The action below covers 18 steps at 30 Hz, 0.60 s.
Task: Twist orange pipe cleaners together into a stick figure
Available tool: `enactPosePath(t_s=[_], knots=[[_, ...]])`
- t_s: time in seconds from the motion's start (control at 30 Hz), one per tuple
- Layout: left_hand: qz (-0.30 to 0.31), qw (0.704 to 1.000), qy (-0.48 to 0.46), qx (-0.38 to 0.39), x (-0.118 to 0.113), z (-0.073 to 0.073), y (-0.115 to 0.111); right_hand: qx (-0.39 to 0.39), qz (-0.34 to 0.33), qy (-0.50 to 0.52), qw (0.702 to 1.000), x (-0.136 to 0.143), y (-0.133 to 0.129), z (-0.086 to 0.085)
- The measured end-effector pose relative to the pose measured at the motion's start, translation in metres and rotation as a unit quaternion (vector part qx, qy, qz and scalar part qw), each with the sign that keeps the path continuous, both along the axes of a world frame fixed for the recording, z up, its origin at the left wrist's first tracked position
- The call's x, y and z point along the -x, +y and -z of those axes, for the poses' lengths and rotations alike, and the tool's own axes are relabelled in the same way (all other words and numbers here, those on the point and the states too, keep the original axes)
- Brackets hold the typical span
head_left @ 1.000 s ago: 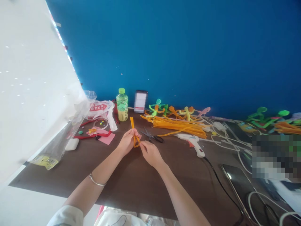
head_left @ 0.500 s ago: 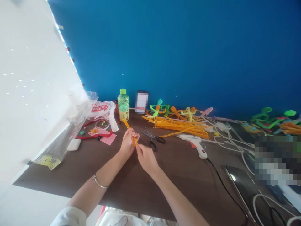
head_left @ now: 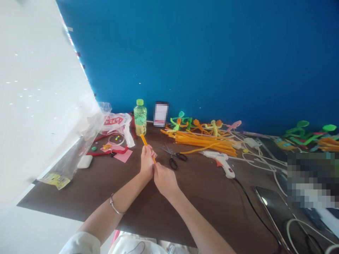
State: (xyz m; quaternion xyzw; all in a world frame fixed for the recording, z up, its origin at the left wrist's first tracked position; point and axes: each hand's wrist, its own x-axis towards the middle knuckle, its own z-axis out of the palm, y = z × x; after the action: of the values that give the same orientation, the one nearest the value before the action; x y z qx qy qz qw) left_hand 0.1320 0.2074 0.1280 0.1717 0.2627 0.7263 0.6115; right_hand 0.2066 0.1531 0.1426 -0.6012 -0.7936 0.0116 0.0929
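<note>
Orange pipe cleaners [head_left: 143, 139] run through my left hand [head_left: 147, 159], which is closed around them with their upper ends sticking out towards the bottle. My right hand [head_left: 164, 179] is closed too, pinching the lower part of the same pipe cleaners right against the left hand. Its fingertips partly hide the lower ends. Just beyond the hands lie black-handled scissors [head_left: 173, 157], blades pointing away to the left. A bundle of orange pipe cleaners [head_left: 203, 141] lies behind them, one strand reaching to the scissors.
A green-capped bottle [head_left: 140, 118] and a propped phone [head_left: 160, 114] stand at the wall. Pipe-cleaner figures [head_left: 213, 127] line the back. On the right are a glue gun [head_left: 222, 162], its black cord and another phone [head_left: 272, 211]. Plastic bags [head_left: 118, 123] and a white case [head_left: 85, 162] lie left.
The hands have drawn closer together, and the small orange loop that showed between them is now covered. The whole view has shifted slightly.
</note>
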Motion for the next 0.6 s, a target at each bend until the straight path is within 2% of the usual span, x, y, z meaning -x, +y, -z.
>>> enactPosePath(t_s=[0.23,0.47,0.6], knots=[[-0.011,0.999,-0.035,-0.016,0.014,0.002,0.01,-0.026,0.02,-0.001,0.999,-0.008,0.005,0.0],[0.033,0.988,-0.15,0.011,0.026,-0.002,0.017,-0.025,0.018,-0.024,0.999,-0.012,0.015,0.002],[0.05,0.987,-0.15,-0.009,0.026,-0.002,0.017,-0.03,0.033,-0.033,0.998,-0.018,0.018,0.003]])
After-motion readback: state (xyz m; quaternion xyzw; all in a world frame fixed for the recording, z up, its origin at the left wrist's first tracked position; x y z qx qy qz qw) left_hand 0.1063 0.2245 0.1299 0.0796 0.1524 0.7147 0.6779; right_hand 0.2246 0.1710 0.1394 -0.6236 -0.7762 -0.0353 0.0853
